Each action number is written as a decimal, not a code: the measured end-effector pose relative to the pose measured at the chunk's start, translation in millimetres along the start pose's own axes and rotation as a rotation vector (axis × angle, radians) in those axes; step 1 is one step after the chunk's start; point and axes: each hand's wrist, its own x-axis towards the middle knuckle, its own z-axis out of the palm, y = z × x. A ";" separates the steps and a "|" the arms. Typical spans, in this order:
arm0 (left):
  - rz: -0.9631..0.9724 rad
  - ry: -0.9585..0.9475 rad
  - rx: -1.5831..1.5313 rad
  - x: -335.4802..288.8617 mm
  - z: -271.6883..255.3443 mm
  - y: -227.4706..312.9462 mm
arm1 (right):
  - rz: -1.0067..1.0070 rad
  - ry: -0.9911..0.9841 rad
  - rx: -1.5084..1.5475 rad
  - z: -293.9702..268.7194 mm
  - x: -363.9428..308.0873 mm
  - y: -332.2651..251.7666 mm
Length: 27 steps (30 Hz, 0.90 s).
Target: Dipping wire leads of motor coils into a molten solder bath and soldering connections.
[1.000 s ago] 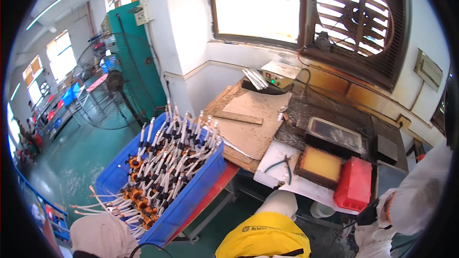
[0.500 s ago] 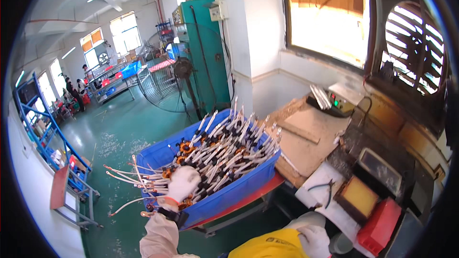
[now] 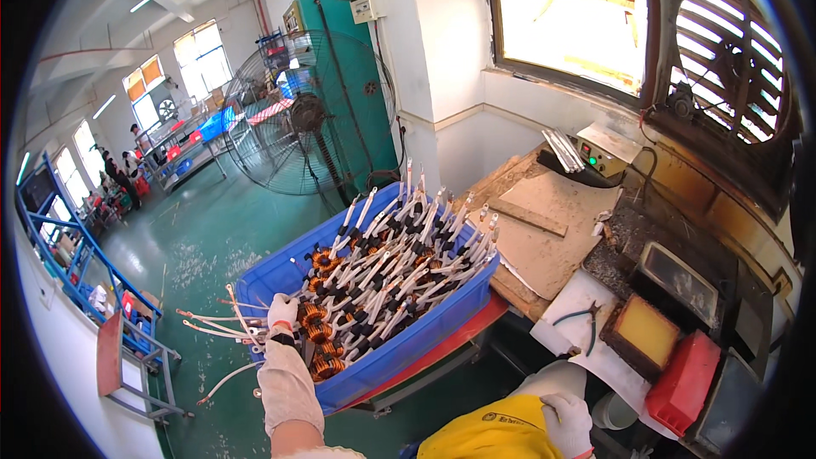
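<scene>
In a blue plastic bin (image 3: 404,336) lie many wire-wound coils with copper windings (image 3: 325,365) and white-sleeved leads (image 3: 399,268) ending in metal lugs. My left hand (image 3: 282,310), in a white glove, is at the bin's left side, beside the copper coils. Its fingers are drawn together; what they hold, if anything, is hidden. Several long leads (image 3: 208,323) stick out over the bin's left rim next to it. My right hand (image 3: 567,425), also gloved, rests by the yellow apron (image 3: 493,432) over my lap, fingers loosely bent and no object seen in it.
On the right bench are blue-handled pliers (image 3: 586,323), a yellow-filled square tray (image 3: 642,331), a red box (image 3: 684,382) and a control box with lit buttons (image 3: 599,157). A wooden board (image 3: 552,229) adjoins the bin. Beyond stands a large fan (image 3: 308,115).
My left hand has moved left and slightly up, from over the middle coils to the bin's left side, uncovering copper coils. My right hand stays near my lap. The view has shifted slightly.
</scene>
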 end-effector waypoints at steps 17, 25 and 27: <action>0.386 0.398 -0.630 -40.5 -92.0 113.6 | -0.054 0.074 -0.192 -15.6 7.2 -5.1; 0.826 0.161 -0.624 -185.5 -66.9 220.0 | -0.417 0.355 -0.294 -7.0 31.8 -37.3; 1.145 0.069 -0.584 -237.4 -63.0 255.4 | -0.411 0.431 -0.339 -13.1 44.0 -61.9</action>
